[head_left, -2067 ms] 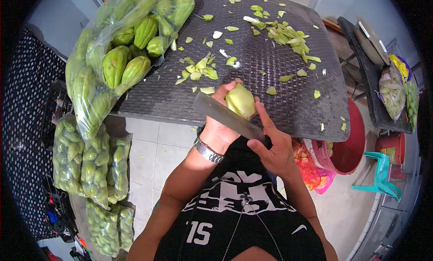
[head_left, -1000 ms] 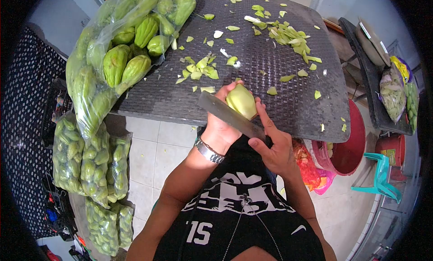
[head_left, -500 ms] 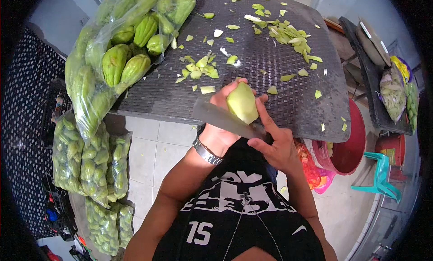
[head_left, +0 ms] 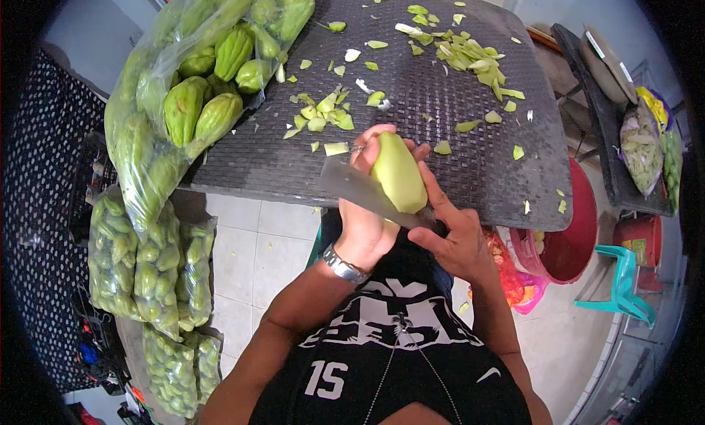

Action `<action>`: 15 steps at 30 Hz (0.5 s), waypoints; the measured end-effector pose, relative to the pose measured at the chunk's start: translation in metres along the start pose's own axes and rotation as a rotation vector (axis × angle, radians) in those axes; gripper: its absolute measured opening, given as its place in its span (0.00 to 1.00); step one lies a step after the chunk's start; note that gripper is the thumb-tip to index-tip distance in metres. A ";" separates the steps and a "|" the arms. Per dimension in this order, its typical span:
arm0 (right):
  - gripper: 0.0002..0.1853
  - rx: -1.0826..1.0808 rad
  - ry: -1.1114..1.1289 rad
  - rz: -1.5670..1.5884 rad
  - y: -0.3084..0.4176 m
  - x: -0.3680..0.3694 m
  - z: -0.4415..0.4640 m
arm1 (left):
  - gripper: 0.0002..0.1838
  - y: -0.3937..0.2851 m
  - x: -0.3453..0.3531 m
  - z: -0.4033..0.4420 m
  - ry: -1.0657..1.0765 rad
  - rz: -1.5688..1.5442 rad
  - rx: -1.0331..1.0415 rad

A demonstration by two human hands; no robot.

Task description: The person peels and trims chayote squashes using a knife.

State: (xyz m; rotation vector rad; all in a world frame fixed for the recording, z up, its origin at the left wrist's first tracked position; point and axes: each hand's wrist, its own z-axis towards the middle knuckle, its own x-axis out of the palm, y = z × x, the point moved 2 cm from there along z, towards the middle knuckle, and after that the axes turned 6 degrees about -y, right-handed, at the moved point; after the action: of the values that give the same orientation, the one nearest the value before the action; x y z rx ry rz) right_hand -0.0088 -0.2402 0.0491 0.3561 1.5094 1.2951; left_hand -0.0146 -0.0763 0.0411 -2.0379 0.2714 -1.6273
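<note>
A peeled, pale green chayote (head_left: 397, 172) is gripped in my left hand (head_left: 364, 230), whose fingers wrap round its far and left sides. My right hand (head_left: 461, 235) is closed on a knife (head_left: 361, 188), its handle mostly hidden by the fingers. The wide grey blade points left and lies across the near side of the chayote. My right index finger stretches along the chayote's right side. Beyond my hands, green peelings (head_left: 321, 112) are scattered on the dark woven-pattern table (head_left: 294, 164).
A clear plastic bag of unpeeled chayotes (head_left: 158, 109) lies on the table's left. More filled bags (head_left: 154, 267) stand below it. A larger peel heap (head_left: 474, 58) sits at the far right. Near the right edge are a red tub (head_left: 569, 234) and a teal stool (head_left: 618, 285).
The chayote has turned in my left hand and now shows a longer side. My left wrist has shifted slightly right, and the knife still crosses the chayote's near side.
</note>
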 end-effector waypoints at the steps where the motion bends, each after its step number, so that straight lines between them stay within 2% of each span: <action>1: 0.48 0.028 0.015 -0.001 0.001 -0.001 0.000 | 0.19 0.003 0.001 -0.001 -0.012 0.012 0.045; 5: 0.47 -0.047 -0.060 0.087 -0.009 0.006 0.000 | 0.23 0.007 0.013 -0.009 -0.103 0.062 0.163; 8: 0.45 -0.047 -0.036 0.032 0.004 -0.005 0.003 | 0.25 -0.003 0.002 0.007 0.029 0.009 -0.070; 11: 0.44 -0.033 0.022 -0.041 0.013 -0.012 0.004 | 0.26 -0.012 -0.009 0.016 0.066 -0.101 -0.368; 15: 0.43 -0.066 0.032 -0.042 0.008 -0.011 0.009 | 0.28 -0.009 -0.010 0.013 0.039 -0.059 -0.223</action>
State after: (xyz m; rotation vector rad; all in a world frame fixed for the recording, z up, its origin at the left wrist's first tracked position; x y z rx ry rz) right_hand -0.0003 -0.2410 0.0624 0.2605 1.4896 1.3202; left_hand -0.0059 -0.0609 0.0354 -2.1982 0.4276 -1.7412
